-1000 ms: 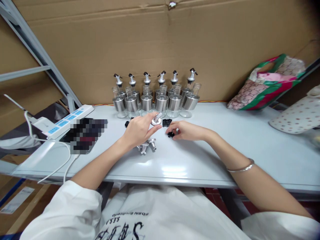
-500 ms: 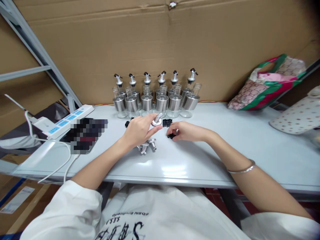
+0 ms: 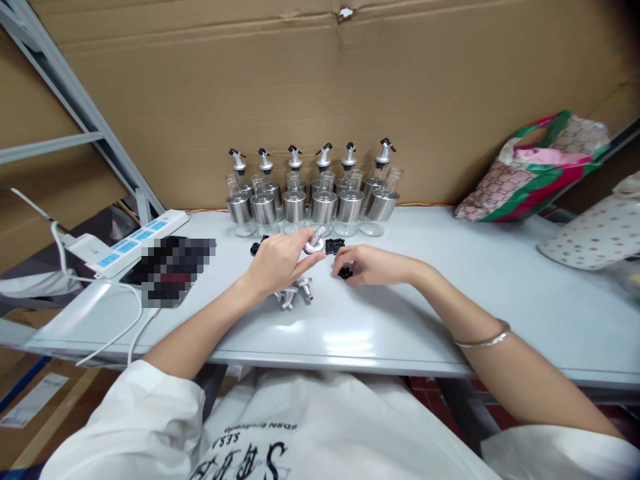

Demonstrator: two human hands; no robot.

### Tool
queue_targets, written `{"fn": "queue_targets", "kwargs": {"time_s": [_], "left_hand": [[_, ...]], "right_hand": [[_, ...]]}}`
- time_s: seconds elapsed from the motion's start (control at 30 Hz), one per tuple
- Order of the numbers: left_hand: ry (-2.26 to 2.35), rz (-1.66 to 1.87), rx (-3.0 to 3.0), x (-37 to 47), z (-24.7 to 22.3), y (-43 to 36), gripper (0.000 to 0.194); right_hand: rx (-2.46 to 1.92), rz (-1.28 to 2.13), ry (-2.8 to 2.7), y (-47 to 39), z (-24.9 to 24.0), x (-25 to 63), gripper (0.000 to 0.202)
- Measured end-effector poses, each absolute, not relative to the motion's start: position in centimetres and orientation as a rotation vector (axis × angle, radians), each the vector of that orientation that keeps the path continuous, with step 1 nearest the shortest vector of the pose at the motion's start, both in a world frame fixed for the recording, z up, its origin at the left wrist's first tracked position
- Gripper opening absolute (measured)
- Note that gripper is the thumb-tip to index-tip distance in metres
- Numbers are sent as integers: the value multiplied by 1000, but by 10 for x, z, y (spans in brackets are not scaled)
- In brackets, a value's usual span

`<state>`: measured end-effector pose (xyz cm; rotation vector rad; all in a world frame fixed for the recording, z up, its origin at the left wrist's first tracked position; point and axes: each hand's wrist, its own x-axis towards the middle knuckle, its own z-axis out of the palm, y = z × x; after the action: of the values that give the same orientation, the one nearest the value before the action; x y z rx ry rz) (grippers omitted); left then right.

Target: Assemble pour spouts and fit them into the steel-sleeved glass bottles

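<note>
My left hand (image 3: 281,260) is closed on a silver pourer spout (image 3: 315,241), gripped between thumb and fingers above the table. Several more silver pourer spouts (image 3: 295,293) lie loose on the table just below that hand. My right hand (image 3: 373,265) curls down over a small pile of black parts (image 3: 345,273), its fingertips among them; exactly which one they pinch is hard to see. A neat group of black pieces (image 3: 335,245) lies between the two hands. Other black parts (image 3: 256,247) show partly behind my left hand.
Behind my hands stand glass bottles with steel sleeves: a front row (image 3: 323,205) with bare necks and a back row topped by pourers (image 3: 324,155). A power strip (image 3: 140,241) and blurred-out dark devices (image 3: 175,270) with white cables lie left. A patterned bag (image 3: 530,167) stands right.
My right hand's fingers have shifted slightly over the black parts, leaving more of the pile showing. My left hand keeps the pourer spout in nearly the same spot.
</note>
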<state>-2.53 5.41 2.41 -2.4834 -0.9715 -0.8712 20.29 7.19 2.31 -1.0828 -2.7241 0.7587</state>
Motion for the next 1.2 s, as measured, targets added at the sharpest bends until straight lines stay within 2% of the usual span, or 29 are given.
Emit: {"fn": "queue_targets", "kwargs": {"time_s": [0.23,0.63,1.03,1.2], "left_hand": [[-997,-840,-2522,-25,25,55,51],[-945,-867,-2479,-25,26,54,52],[-962,-852,-2513,-26,25,54,49],[-938,-871,-2481,-25,25,55,49]], "right_hand": [[-1115,795,-2675,77,21,207,24],[-1226,690,-2671,75,22,204,19],[-1343,870,-2635,79,28,220,40],[-1402,844,-2646,80,26,216,36]]}}
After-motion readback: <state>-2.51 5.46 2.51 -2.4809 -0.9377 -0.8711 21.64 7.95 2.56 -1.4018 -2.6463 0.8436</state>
